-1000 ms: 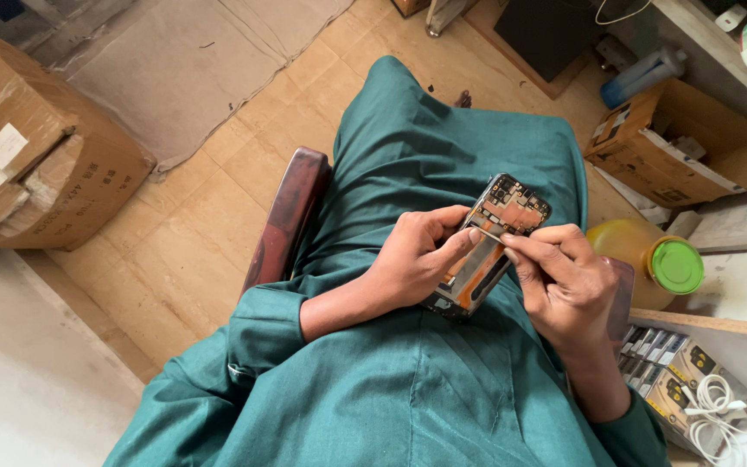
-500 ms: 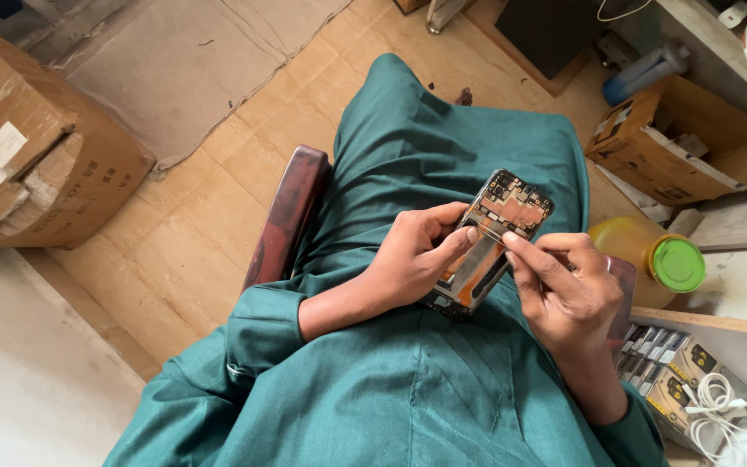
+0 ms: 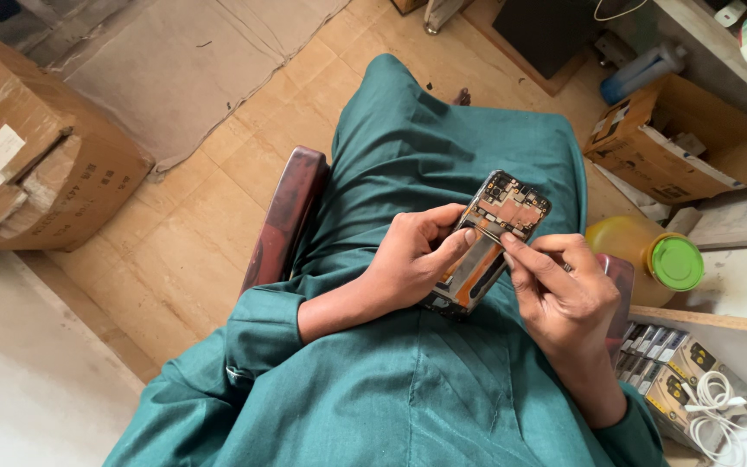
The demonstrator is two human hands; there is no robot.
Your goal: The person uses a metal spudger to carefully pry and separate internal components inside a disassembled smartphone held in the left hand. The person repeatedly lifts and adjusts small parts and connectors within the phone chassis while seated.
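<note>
There is one view only, from a camera worn on the person's head. It looks steeply down over the chest and lap, so the green-clad knees point toward the top of the frame and the tiled floor (image 3: 175,242) spreads beyond them. It sits close: the left hand (image 3: 408,259) and right hand (image 3: 568,298) fill the middle, holding an opened phone (image 3: 490,242) just above the lap. The view is tilted a little, with the chair arm (image 3: 283,225) running diagonally on the left. At the edges it takes in a cardboard box (image 3: 36,164) at far left and an open carton (image 3: 685,143) at upper right.
</note>
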